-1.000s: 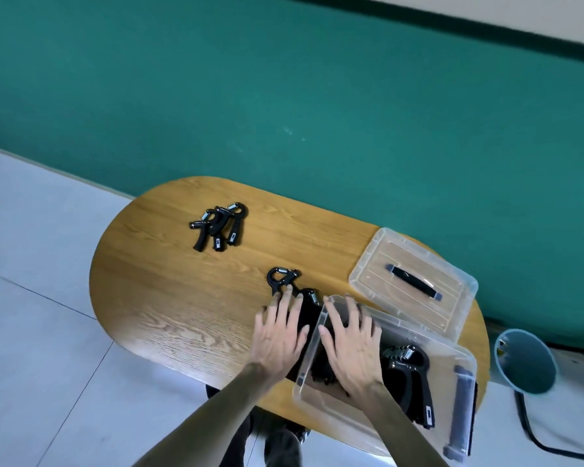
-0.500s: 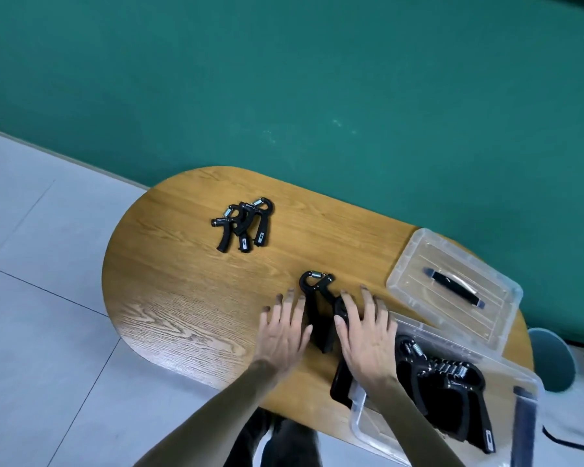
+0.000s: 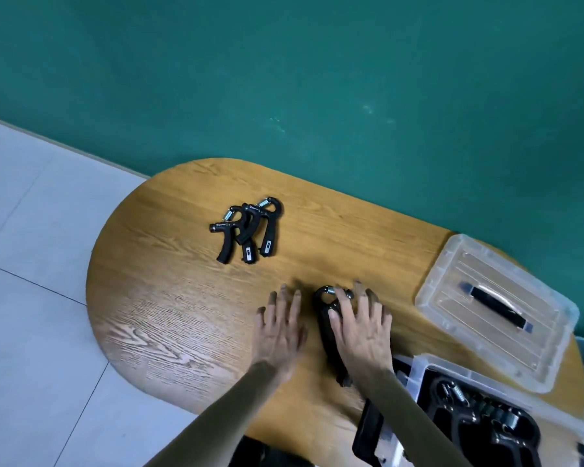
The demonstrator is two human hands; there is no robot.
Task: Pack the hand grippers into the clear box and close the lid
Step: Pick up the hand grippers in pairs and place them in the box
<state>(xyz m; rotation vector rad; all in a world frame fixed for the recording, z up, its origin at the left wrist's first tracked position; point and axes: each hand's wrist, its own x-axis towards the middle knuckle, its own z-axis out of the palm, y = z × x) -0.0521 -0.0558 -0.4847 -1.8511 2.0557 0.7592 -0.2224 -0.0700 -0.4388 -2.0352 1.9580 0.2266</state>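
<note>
Both flat hands slid off clear box (image 3: 415, 375); right hand (image 3: 361, 328) covers gripper (image 3: 327, 328); left hand (image 3: 279, 328) empty.

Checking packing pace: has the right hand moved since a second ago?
Yes. The right hand has left the clear box and now rests left of it, on a hand gripper lying on the table.

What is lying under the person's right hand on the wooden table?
Under the right hand lies a black hand gripper with a steel spring, flat on the oval wooden table. Its looped top and one handle show; the palm covers the rest, so anything more beneath stays unseen.
</note>
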